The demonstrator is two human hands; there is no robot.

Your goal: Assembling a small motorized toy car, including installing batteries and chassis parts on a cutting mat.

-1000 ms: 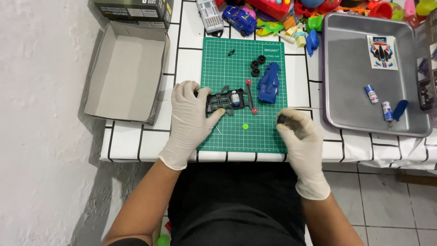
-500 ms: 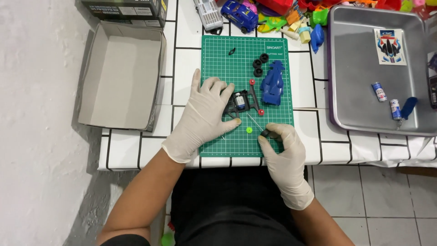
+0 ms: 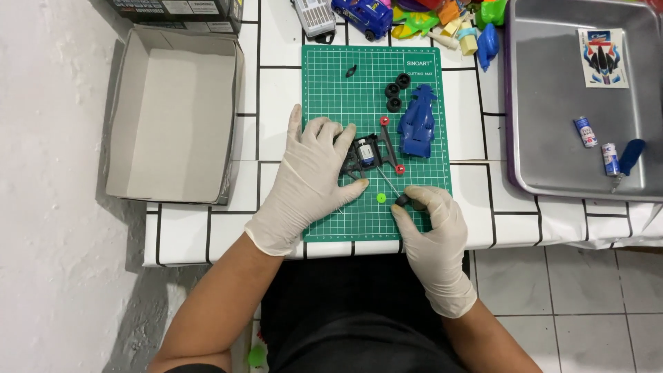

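Left hand (image 3: pixel 311 176) in a thin white glove, fingers spread flat, pressing down on the black plastic toy-car chassis (image 3: pixel 364 155) at the middle of the green gridded cutting mat (image 3: pixel 331 76). Right hand (image 3: pixel 431 231), likewise gloved, pinched shut on a small black wheel (image 3: pixel 402 201) near the mat's lower right corner. Just beside: a tiny green round part (image 3: pixel 380 197). Farther up: a glossy blue car body (image 3: pixel 416 123), three black tyres (image 3: pixel 395 96). On the tiled desk (image 3: pixel 276 90), an open cardboard box (image 3: pixel 173 114) and a metal tray (image 3: pixel 552 124).
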